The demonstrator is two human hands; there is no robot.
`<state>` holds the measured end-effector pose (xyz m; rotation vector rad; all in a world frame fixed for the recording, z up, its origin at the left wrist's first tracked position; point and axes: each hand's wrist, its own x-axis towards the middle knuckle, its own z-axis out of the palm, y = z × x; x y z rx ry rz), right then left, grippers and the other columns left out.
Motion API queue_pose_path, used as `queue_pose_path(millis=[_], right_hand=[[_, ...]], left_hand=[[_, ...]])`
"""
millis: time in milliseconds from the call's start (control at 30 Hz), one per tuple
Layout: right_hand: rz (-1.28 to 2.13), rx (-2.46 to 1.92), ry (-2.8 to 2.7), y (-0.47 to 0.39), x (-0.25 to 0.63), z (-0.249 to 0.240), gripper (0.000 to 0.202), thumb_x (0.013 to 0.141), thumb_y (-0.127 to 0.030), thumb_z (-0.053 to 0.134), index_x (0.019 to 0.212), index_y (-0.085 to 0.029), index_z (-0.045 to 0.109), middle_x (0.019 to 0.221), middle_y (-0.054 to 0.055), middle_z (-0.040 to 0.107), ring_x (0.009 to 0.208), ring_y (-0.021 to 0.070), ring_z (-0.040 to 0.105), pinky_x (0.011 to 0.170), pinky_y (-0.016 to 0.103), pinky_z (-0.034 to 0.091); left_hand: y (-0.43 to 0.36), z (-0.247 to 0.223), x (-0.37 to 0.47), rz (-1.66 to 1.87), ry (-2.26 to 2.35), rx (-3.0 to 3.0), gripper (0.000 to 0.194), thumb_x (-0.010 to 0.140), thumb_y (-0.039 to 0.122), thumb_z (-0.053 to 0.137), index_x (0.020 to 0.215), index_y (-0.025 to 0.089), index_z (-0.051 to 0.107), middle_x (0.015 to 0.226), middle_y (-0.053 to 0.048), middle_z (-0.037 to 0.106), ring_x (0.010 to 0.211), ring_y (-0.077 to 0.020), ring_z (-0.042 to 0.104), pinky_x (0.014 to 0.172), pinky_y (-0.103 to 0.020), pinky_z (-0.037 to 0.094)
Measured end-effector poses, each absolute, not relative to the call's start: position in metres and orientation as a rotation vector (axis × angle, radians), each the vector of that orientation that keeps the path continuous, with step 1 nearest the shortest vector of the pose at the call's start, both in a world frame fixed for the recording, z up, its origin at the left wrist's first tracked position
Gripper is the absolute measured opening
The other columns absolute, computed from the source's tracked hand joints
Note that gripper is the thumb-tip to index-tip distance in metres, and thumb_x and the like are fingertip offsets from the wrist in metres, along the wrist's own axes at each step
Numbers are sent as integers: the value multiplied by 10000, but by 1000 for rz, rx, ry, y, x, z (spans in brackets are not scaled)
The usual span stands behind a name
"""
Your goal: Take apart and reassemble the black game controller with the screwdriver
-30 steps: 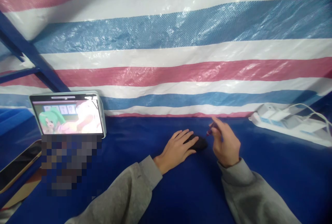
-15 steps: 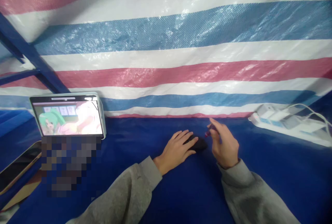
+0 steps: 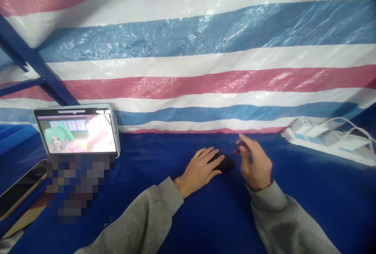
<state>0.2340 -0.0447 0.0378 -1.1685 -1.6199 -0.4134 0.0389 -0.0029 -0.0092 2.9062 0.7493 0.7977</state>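
Mouse and Stick Both in Hand; Contact Not Confirmed

Left hand: laid palm down over the black mouse, fingers slightly spread, thumb set apart along the near side. Whether the fingers press or merely rest cannot be told. The mouse lies on the blue table, between the two hands, its right end exposed.

Right hand: raised beside that exposed end, with thumb and index finger pinched on a small purple stick (most of it is hidden by the fingers, so its exact kind is uncertain). The tip slants down toward the mouse. Touching or just apart: not distinguishable from this angle.

Progress, by judgement: positioning is complete, since the mouse is covered by one hand and the stick is held close to it. Any result on the mouse is unconfirmed; its visible shell shows no change that can be made out. The amount remaining cannot be determined.

Surroundings: a lit tablet and a phone at left; a white power strip at right.
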Motion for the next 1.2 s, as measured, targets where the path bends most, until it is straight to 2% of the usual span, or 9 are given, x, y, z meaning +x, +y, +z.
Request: queue_pose_path(millis=[267, 500, 633, 833, 967, 1067, 1200], right_hand=[[-413, -1142, -1651, -45, 234, 40, 431, 938, -82, 488, 1342, -222, 547, 918, 50, 683, 720, 121, 644, 725, 258, 541], [-385, -1156, -1675, -48, 237, 40, 387, 942, -107, 484, 1306, -206, 570, 918, 62, 699, 741, 141, 666, 717, 276, 555], [-379, -1183, -1658, -48, 236, 39, 333, 940, -160, 514, 1262, -203, 591, 926, 63, 719, 746, 155, 690, 722, 286, 568], [-373, -1263, -1465, -47, 232, 32, 300, 880, -272, 664, 1160, -202, 586, 890, 41, 744, 628, 140, 684, 660, 281, 585], [-193, -1242, -1430, -48, 229, 31, 283, 905, -272, 626, 1168, -195, 552, 992, 74, 741, 743, 165, 713, 723, 334, 601], [-254, -1221, -1411, -47, 232, 33, 287, 888, -274, 650, 1154, -195, 581, 1047, 94, 707, 839, 188, 702, 730, 349, 595], [-513, -1163, -1397, -45, 235, 39, 299, 792, -251, 767, 1056, -198, 638, 863, 52, 667, 853, 211, 671, 733, 353, 569]], left_hand=[[-3, -8, 38, 799, 730, 2908, 452, 1004, 424, 515, 1416, 241, 483, 1461, -79, 527, 1403, -240, 442, 1158, -451, 375], [-3, -7, 38, 795, 720, 2914, 448, 1003, 416, 518, 1411, 233, 486, 1460, -90, 526, 1397, -244, 451, 1151, -452, 384], [-4, -5, 38, 800, 719, 2919, 451, 993, 409, 541, 1401, 222, 496, 1449, -90, 537, 1390, -247, 459, 1143, -450, 397], [-4, -6, 37, 796, 725, 2922, 449, 1002, 411, 523, 1413, 236, 485, 1456, -84, 531, 1399, -242, 447, 1153, -455, 386], [-4, -6, 38, 789, 714, 2937, 452, 998, 420, 527, 1405, 224, 494, 1454, -87, 532, 1396, -248, 450, 1152, -453, 389], [-3, -6, 38, 781, 712, 2941, 452, 1000, 414, 526, 1408, 223, 488, 1461, -89, 524, 1399, -248, 446, 1156, -453, 385], [-4, -6, 37, 779, 725, 2925, 456, 1001, 412, 527, 1420, 241, 475, 1464, -85, 523, 1407, -237, 438, 1156, -450, 388]])
